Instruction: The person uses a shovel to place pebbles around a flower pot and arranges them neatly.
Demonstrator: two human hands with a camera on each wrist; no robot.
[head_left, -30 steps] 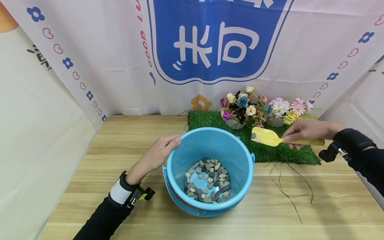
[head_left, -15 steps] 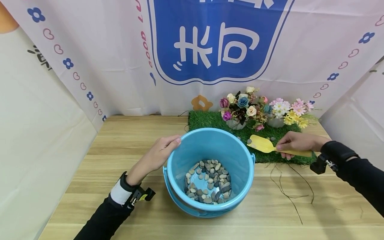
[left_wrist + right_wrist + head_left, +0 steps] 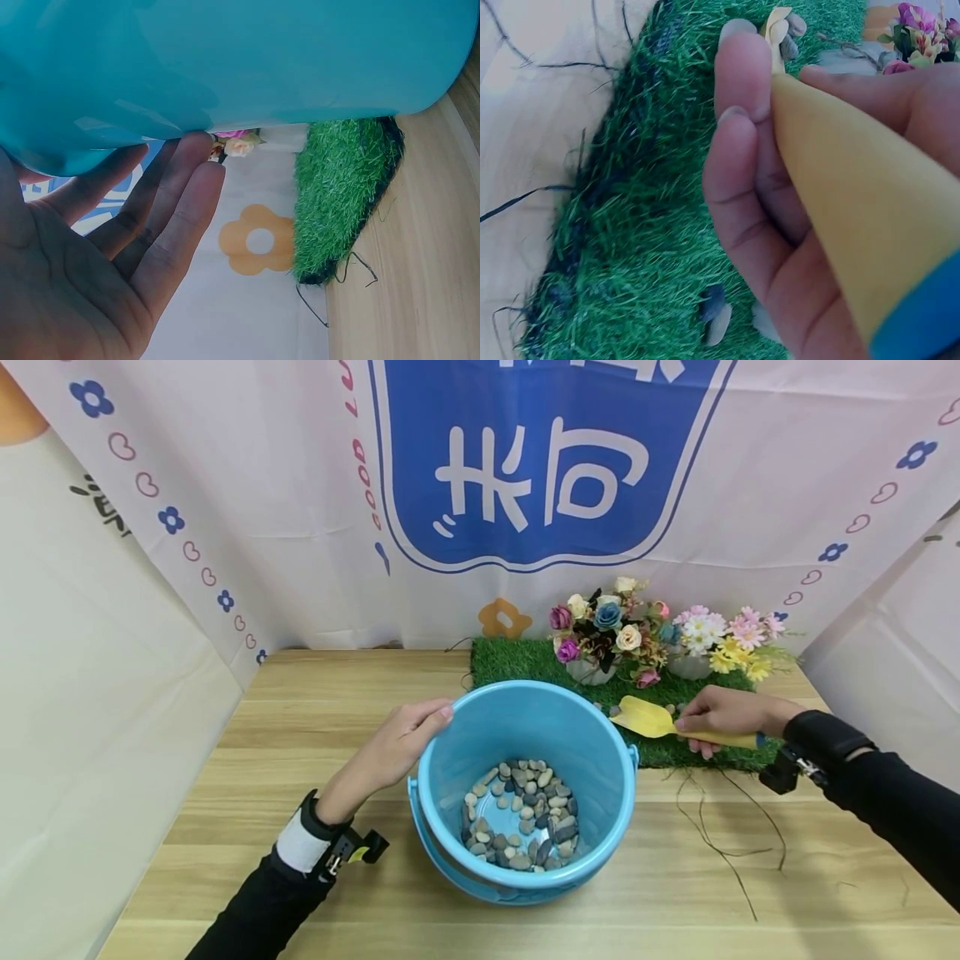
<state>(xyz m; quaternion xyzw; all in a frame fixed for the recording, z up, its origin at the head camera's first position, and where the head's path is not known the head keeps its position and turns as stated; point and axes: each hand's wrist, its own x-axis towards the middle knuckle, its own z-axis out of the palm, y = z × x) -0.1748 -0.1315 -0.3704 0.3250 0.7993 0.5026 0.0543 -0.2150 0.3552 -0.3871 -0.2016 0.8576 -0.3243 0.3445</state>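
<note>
My left hand (image 3: 397, 739) holds the left rim of the light-blue bucket (image 3: 603, 777), its fingers along the outside wall in the left wrist view. Grey and tan pebbles (image 3: 558, 802) lie scattered over the bucket's bottom. To the right, my right hand (image 3: 716, 718) grips a yellow garden trowel (image 3: 647, 717) by its handle, which has a blue end cap (image 3: 922, 311). The trowel's blade points left, low over the artificial turf mat (image 3: 517, 653) and close to the bucket's rim. A few loose pebbles (image 3: 717, 319) lie on the turf near the right hand.
Two pots of artificial flowers, one with roses (image 3: 626, 637) and one with daisies (image 3: 705, 631), stand on the turf's back part. Loose dark threads (image 3: 723, 852) trail over the wooden table (image 3: 315, 693). A printed cloth (image 3: 300, 527) hangs behind.
The right hand has moved the trowel left and slightly down toward the turf by the bucket. A pebble seen at the blade's tip earlier now lies beside it. Left hand and bucket stay put.
</note>
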